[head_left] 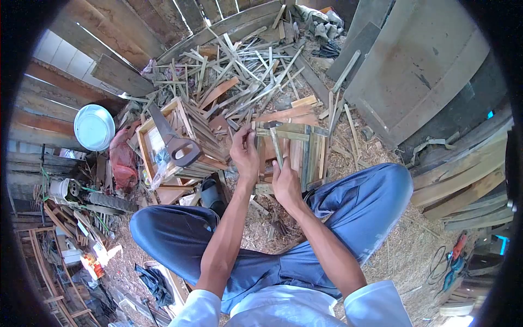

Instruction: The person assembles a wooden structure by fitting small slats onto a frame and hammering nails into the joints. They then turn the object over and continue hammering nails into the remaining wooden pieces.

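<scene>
A slatted wooden crate [310, 158] stands on the ground between my knees. My right hand [286, 180] is wrapped round the handle of a hammer [276, 143], whose dark head lies over the crate's far edge. At the crate's far left corner is my left hand [244, 153], its fingers pinched together at the wood; what they hold is too small to make out.
A second crate [185, 122] at the left bears a handsaw [177, 146]. Beyond lies a pile of wood strips [239, 68]. A light blue basin [94, 127] is at the far left, large panels [419, 71] lean at the right, and curved planks [463, 174] are stacked below them.
</scene>
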Demonstrator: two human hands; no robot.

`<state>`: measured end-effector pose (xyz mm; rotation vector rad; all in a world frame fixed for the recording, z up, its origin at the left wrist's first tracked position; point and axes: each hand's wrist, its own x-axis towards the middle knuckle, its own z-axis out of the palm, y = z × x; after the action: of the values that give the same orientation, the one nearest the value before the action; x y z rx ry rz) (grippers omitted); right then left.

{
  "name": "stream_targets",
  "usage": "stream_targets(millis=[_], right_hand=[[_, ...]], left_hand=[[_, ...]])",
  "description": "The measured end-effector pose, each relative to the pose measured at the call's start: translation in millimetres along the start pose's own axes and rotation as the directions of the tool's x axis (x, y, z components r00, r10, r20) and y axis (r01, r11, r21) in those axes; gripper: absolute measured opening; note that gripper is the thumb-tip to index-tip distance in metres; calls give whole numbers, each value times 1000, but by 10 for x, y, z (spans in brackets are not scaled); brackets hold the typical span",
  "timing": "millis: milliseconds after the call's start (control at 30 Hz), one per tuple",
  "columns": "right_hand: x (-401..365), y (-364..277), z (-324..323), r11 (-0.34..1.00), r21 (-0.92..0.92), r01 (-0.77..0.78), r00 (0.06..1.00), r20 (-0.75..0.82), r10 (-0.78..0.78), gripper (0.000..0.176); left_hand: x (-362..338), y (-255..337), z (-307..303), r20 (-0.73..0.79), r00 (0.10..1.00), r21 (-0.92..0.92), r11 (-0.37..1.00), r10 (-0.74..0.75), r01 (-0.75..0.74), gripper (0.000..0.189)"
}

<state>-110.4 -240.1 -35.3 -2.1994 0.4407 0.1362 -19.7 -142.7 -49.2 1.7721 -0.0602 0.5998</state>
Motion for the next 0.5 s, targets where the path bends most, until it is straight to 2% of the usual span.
stream_targets(millis=[67,200,300,367,500], right_hand=[[1,-1,-6,1000,7,-1,1000,2,1,52],[7,-2,0,1000,-21,-2,1000,6,2,41],[-12,-18,-18,1000,8,12,1000,-24,-12,38],[-9,-21,-11,1000,13,5,1000,-21,-4,38],[1,-7,2,1000,8,-7,1000,-2,7,41]], left_hand=[[-6,-30,-16,30,999,81,996,25,-27,10],[18,103,-41,57,998,113,993,19,-25,10],[26,145,-39,37,999,97,995,6,-10,10],[19,164,-40,46,994,67,993,-103,100,11],[-3,129,-35,34,990,-23,990,-137,138,12]])
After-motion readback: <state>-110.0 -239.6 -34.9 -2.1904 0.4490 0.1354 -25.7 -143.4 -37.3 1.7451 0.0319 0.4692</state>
